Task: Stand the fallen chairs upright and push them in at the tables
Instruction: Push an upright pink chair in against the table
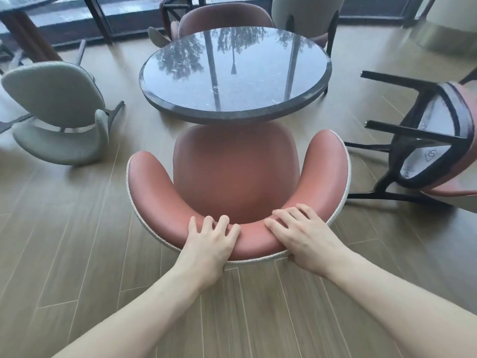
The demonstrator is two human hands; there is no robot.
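Observation:
A terracotta-red chair (232, 171) stands upright in front of me, its seat reaching under the edge of the round dark marble table (235, 73). My left hand (210, 241) and my right hand (300, 233) both grip the top of its curved backrest, fingers curled over the rim. A grey chair (59, 112) lies tipped on the floor to the left. At the right, another red chair (436, 140) lies on its side with its black legs pointing left.
Behind the table stand a red chair (224, 19) and a grey chair (307, 16), both upright. A second table (23, 3) with a brown leg is at the far left. Wood plank floor (90, 241) stretches around me; windows run along the back.

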